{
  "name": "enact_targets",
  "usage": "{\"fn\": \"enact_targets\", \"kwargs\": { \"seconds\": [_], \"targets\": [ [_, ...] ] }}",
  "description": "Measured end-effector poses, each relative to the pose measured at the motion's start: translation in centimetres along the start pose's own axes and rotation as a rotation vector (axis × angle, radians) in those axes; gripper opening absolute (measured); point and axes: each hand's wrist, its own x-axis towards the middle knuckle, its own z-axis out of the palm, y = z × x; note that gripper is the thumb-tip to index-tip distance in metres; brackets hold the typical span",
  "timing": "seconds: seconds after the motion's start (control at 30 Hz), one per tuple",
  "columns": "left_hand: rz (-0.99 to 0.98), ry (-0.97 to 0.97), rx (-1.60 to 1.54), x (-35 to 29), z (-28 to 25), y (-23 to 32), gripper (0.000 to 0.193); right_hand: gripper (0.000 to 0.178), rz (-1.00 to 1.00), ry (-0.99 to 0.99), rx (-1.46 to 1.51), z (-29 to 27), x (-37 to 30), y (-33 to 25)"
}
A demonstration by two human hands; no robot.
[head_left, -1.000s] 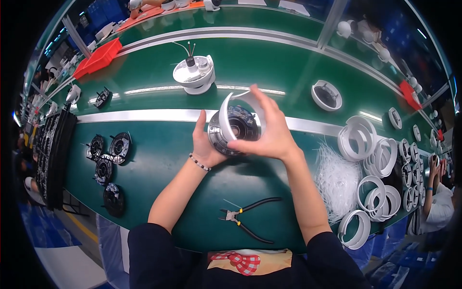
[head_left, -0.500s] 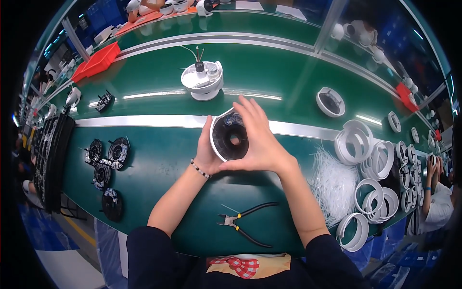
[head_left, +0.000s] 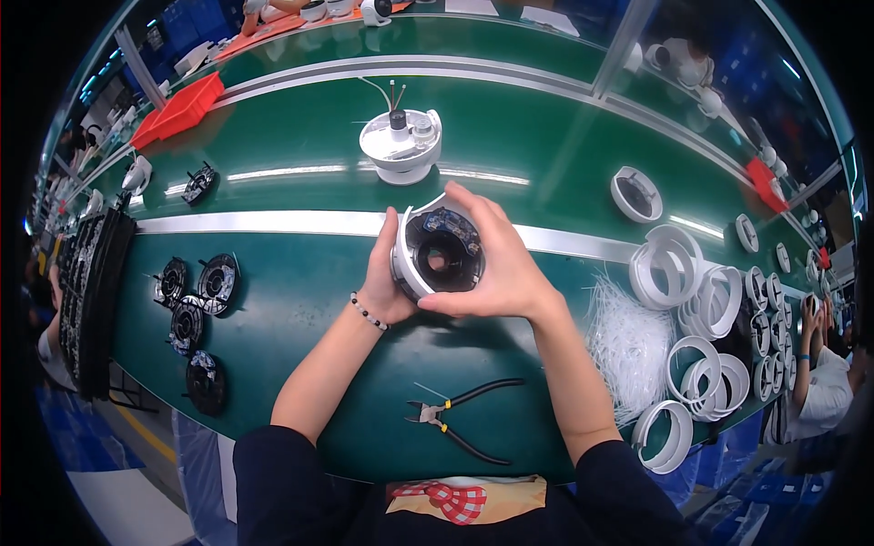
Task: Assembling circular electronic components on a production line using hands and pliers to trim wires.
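Between my two hands is a white ring housing (head_left: 406,271) with a black round part (head_left: 462,266) seated in it. A small circuit board shows at the part's upper edge, and a round hole sits in its middle. My left hand (head_left: 384,278) is wrapped round the left side, with its thumb up along the wall. On the other side, my right hand (head_left: 512,268) grips the rim, its fingers over the top and its thumb across the lower edge. Cutting pliers (head_left: 439,415) with black and yellow handles lie below, jaws apart, beside a thin clear strip.
Black round parts (head_left: 188,325) lie at left beside a black rack (head_left: 86,300). White rings (head_left: 667,268) and a heap of clear strips (head_left: 628,350) are at right. Beyond the metal strip, a white assembly with wires (head_left: 401,146) and a white ring (head_left: 636,194) rest on green belt.
The ring housing has tilted in my hands, showing more of its white outer wall and the circuit board. Across the metal strip, the white wired assembly and the ring have shifted right.
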Motion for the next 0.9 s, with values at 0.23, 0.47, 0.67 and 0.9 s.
{"fn": "enact_targets", "kwargs": {
  "seconds": [0.23,0.47,0.67,0.9],
  "targets": [
    [-0.075,-0.053,-0.094,0.6,-0.6,-0.5,0.06,0.102,-0.124,-0.026,-0.274,0.5,-0.5,-1.2],
    [-0.031,-0.023,-0.037,0.6,0.0,-0.3,0.067,0.102,-0.039,0.0,-0.173,0.8,-0.1,0.1],
    [-0.112,-0.173,-0.085,0.8,-1.0,1.1,0.071,0.101,-0.184,-0.079,-0.087,-0.2,0.8,-0.5],
    [0.051,0.1,-0.062,0.6,-0.9,0.2,0.051,0.1,-0.188,0.115,-0.222,2.4,-0.2,-0.4]
  ]
}}
